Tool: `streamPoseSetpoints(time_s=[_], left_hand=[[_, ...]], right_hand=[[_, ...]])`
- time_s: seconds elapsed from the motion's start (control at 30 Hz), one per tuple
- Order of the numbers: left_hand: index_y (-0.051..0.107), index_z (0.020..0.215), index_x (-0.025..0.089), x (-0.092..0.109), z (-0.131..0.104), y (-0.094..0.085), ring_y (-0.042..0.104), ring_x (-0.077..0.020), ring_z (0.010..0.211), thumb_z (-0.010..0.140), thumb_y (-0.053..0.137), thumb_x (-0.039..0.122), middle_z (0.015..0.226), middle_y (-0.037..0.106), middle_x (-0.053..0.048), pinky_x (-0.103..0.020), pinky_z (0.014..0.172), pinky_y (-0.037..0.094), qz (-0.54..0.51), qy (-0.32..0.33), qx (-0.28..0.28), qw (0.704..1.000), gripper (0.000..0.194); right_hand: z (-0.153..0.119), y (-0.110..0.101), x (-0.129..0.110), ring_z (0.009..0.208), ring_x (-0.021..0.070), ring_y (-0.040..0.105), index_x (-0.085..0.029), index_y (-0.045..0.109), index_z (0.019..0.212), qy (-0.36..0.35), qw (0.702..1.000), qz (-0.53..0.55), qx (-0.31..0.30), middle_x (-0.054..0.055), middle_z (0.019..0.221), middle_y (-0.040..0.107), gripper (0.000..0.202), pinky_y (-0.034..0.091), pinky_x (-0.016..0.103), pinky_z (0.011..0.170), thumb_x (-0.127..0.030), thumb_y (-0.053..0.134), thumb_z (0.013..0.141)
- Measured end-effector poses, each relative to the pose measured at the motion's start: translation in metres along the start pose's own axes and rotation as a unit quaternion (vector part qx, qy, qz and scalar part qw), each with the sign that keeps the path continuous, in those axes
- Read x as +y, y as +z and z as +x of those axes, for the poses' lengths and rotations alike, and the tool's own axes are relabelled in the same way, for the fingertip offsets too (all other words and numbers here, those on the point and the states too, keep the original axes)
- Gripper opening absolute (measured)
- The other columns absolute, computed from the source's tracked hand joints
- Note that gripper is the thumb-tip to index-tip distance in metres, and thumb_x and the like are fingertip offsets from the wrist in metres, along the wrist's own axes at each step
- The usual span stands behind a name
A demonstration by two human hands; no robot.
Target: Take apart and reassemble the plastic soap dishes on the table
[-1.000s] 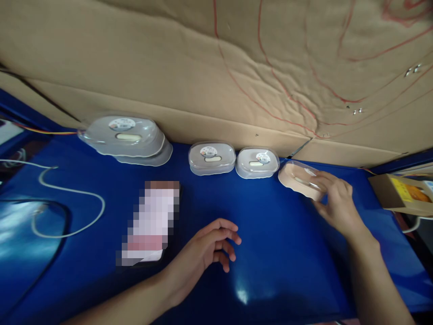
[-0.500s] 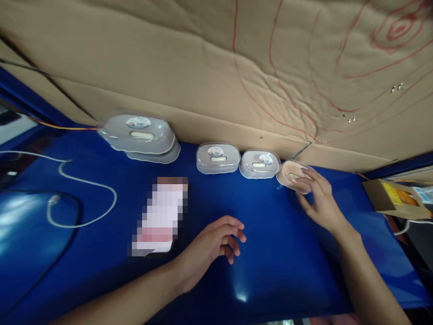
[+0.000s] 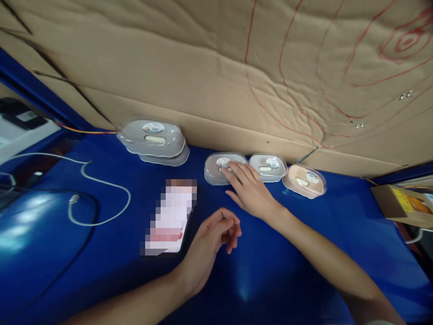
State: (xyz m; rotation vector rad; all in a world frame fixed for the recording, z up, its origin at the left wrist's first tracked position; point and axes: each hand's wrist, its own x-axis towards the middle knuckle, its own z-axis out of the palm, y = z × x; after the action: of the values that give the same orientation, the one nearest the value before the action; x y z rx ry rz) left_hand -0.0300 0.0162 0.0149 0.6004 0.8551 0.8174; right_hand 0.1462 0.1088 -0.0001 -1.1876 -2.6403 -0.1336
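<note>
My right hand reaches over the front of a grey lidded box, its fingers spread across the lid and hiding part of the label and handle. Whether the fingertips press on it I cannot tell. Right of that box stand a second grey box and a pinkish one, all with clear lids. Farther left, a larger grey box rests on another lid or box. My left hand hovers over the blue table with loosely curled fingers and nothing in them, just right of a phone.
A white cable and a black cable lie on the blue table at the left. Behind the boxes rises a cardboard sheet with red lines. An open carton stands at the far right.
My right hand has left the pinkish box and moved left to the first small grey box. The fingers of my left hand have curled in more. The view has shifted slightly.
</note>
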Motion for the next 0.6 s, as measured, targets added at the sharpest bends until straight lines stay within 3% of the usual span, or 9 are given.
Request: streamPoseSetpoints(time_s=[0.07,0.17,0.27,0.37,0.43,0.5,0.53,0.6], left_hand=[[0.063,0.083,0.02,0.0,-0.003,-0.002,0.052,-0.012,0.063,0.097,0.058,0.032,0.075,0.062,0.001,-0.026,0.059,0.039,0.011,0.038,0.018,0.999,0.019],[0.065,0.084,0.021,-0.002,-0.009,-0.004,0.053,-0.0138,0.069,0.101,0.056,0.036,0.076,0.061,0.0,-0.027,0.062,0.041,0.061,0.097,0.013,0.993,0.024],[0.065,0.085,0.023,-0.004,-0.014,-0.007,0.052,-0.0142,0.073,0.105,0.054,0.038,0.081,0.058,0.0,-0.028,0.067,0.043,0.145,0.156,-0.006,0.977,0.027],[0.065,0.104,0.028,-0.006,-0.013,-0.01,0.058,-0.017,0.093,0.103,0.058,0.03,0.104,0.061,-0.002,-0.031,0.082,0.048,0.284,0.231,-0.017,0.93,0.007],[0.056,0.13,0.032,-0.01,-0.009,-0.012,0.055,-0.0251,0.126,0.094,0.07,0.026,0.139,0.053,-0.008,-0.039,0.1,0.048,0.39,0.28,-0.028,0.877,0.039],[0.036,0.151,0.034,-0.015,-0.003,-0.015,0.035,-0.0353,0.151,0.084,0.083,0.029,0.167,0.027,-0.014,-0.052,0.115,0.04,0.468,0.306,-0.044,0.828,0.082],[0.026,0.158,0.033,-0.017,0.0,-0.017,0.026,-0.0387,0.157,0.08,0.087,0.031,0.173,0.016,-0.017,-0.057,0.119,0.036,0.495,0.311,-0.056,0.809,0.098],[0.012,0.164,0.03,-0.022,0.004,-0.019,0.021,-0.0422,0.16,0.076,0.092,0.033,0.175,0.012,-0.022,-0.062,0.122,0.031,0.549,0.311,-0.086,0.771,0.119]], right_hand=[[-0.029,-0.008,-0.006,0.144,0.0327,0.052,-0.017,0.052,0.152,-0.02,1.0,0.02,0.012,0.017,0.155,0.056,0.046,0.037,0.056,0.123,-0.028,0.054,0.107],[-0.076,-0.022,-0.014,0.127,0.0306,0.062,-0.024,0.06,0.143,-0.062,0.996,0.062,0.017,0.012,0.131,0.068,0.043,0.039,0.058,0.118,-0.038,0.065,0.103],[-0.107,-0.031,-0.018,0.142,0.0398,0.049,-0.024,0.057,0.146,-0.023,0.993,0.11,0.03,0.016,0.14,0.059,0.061,0.039,0.065,0.117,-0.052,0.074,0.094],[-0.117,-0.034,-0.015,0.153,0.0384,0.038,-0.021,0.05,0.151,0.004,0.984,0.18,0.02,0.019,0.152,0.049,0.067,0.043,0.059,0.119,-0.045,0.076,0.094],[-0.117,-0.035,-0.008,0.153,0.0353,0.04,-0.021,0.048,0.151,0.007,0.969,0.246,0.021,0.018,0.153,0.05,0.066,0.043,0.055,0.122,-0.041,0.075,0.094],[-0.119,-0.038,0.002,0.15,0.0336,0.045,-0.023,0.048,0.151,0.021,0.948,0.317,0.019,0.016,0.152,0.054,0.067,0.044,0.052,0.122,-0.044,0.075,0.094],[-0.12,-0.04,0.007,0.148,0.0328,0.049,-0.024,0.049,0.151,0.035,0.938,0.345,0.022,0.016,0.151,0.056,0.067,0.046,0.051,0.12,-0.046,0.075,0.093],[-0.122,-0.045,0.018,0.144,0.0317,0.053,-0.026,0.052,0.149,0.073,0.926,0.369,0.048,0.014,0.147,0.06,0.064,0.048,0.049,0.118,-0.046,0.074,0.093]])
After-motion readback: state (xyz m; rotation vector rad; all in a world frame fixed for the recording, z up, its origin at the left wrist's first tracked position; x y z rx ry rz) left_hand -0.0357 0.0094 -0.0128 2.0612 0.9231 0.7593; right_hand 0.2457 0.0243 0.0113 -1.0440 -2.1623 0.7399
